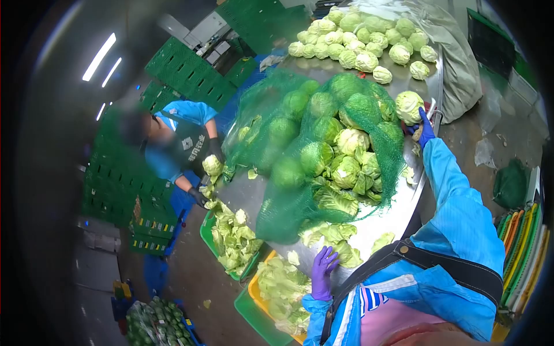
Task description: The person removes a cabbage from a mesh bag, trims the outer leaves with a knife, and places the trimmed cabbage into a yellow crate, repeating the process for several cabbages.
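Note:
My right hand, in a purple glove, grips a trimmed pale cabbage at the right edge of the steel table. Something red and a pale stub show beside those fingers; I cannot make out what they are. Gloved too, my left hand is at the near table edge, fingers apart and holding nothing visible. Loose cabbage leaves lie just beside it. Between my hands, a green net sack lies spread with several whole cabbages in and under it.
Many trimmed cabbages are heaped at the far end. Across the table a co-worker in black gloves handles a cabbage. Below the edge stand a green crate and a yellow crate of leaves. Green crates are stacked behind.

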The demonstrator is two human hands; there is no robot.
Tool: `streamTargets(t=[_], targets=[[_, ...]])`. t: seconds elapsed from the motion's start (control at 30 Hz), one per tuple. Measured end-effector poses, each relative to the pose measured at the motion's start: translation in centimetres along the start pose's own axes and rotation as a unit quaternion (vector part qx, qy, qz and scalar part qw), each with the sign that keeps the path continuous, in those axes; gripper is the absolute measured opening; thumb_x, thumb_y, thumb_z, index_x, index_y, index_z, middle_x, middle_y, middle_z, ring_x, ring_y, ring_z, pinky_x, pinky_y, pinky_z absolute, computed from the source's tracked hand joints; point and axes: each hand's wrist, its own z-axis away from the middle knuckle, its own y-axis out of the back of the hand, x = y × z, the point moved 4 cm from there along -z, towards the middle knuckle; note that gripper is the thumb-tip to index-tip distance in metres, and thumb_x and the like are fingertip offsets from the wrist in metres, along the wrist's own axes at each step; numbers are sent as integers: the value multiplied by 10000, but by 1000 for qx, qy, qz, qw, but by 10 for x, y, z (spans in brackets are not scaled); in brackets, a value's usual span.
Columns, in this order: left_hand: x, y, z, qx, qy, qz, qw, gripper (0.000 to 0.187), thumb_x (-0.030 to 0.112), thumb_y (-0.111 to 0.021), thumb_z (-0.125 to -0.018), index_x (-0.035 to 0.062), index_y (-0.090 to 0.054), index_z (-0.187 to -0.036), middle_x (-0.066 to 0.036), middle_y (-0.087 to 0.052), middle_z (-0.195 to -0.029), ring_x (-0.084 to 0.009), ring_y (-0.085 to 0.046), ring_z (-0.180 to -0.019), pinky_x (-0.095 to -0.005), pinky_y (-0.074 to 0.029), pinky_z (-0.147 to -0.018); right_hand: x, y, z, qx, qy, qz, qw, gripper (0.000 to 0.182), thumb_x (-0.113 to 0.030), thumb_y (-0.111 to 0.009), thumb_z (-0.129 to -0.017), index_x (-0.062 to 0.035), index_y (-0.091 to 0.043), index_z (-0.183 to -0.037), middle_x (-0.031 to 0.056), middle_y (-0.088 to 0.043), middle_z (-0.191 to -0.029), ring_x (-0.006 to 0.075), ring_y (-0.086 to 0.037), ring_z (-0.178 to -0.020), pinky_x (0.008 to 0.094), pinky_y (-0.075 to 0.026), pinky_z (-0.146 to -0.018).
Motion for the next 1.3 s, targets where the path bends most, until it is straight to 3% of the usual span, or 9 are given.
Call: streamTargets(t=[0.17,0.4,0.63,0.97,1.07,1.13,1.2,1.23,1.3], targets=[[-2,-2,-17,57,-124,-244,960,587,237,-605,-868,-8,-367,-1346,-173,-409,-1362,-286,-421,-1248,-365,-342,-1044,-12,-10,-18,104,26,4,994,600,-443,-644,-815,-183,-439,-1315,58,-533,-1256,195,-581,-923,350,-411,-934],[-44,-49,-92,25,-78,-777,625,872,397,-780,-591,209,-412,-1358,-128,-27,-1529,-457,15,-1374,-761,-87,-962,17,-178,58,-322,82,244,911,593,-367,-493,-900,-71,-349,-1393,69,-431,-1378,118,-544,-909,323,-425,-913],[-67,72,-43,102,-43,-673,731,601,114,-672,-618,217,-530,-1193,-69,-291,-1434,-444,-208,-1323,-661,-284,-986,126,-195,150,-368,-74,496,783,451,-301,-612,-846,-34,-555,-1205,91,-552,-1235,106,-541,-1048,262,-474,-793],[-82,226,145,368,391,-625,567,772,491,-654,-696,296,-353,-1379,-103,-78,-1526,-362,-167,-1372,-680,-194,-1000,229,-102,12,-255,24,740,622,460,-280,-654,-793,-41,-576,-1179,160,-646,-1056,249,-626,-939,351,-476,-807],[-79,235,145,476,284,-645,525,835,385,-697,-695,213,-297,-1409,-109,-86,-1519,-347,-183,-1365,-616,-226,-1033,220,-128,113,-300,72,705,638,423,-317,-660,-782,-33,-624,-1093,178,-645,-1037,261,-624,-948,363,-472,-830],[-79,234,112,492,-171,-376,766,840,184,-702,-710,116,-253,-1417,-120,-137,-1504,-335,-264,-1329,-510,-335,-1014,221,-141,174,-396,-24,697,597,404,-307,-680,-771,-52,-645,-1082,175,-651,-1024,249,-613,-970,353,-457,-864],[-29,157,71,444,-225,-637,588,754,1,-611,-737,64,-269,-1406,-153,-263,-1455,-311,-401,-1244,-367,-449,-909,215,-150,213,-467,-118,664,573,404,-282,-725,-738,-80,-659,-1082,136,-663,-981,222,-604,-947,337,-442,-885],[-15,124,48,405,-266,-243,840,632,51,-626,-756,44,-397,-1345,-184,-272,-1446,-329,-373,-1269,-413,-401,-972,208,-161,211,-471,-119,664,568,404,-282,-725,-738,-80,-659,-1082,136,-663,-981,222,-604,-947,337,-442,-885],[-14,97,-1,332,-265,-303,853,534,81,-658,-746,36,-512,-1258,-190,-311,-1432,-341,-310,-1320,-424,-277,-1072,192,-182,192,-320,-104,618,710,415,-198,-721,-761,-45,-629,-1135,74,-665,-1027,161,-594,-942,294,-450,-871]])
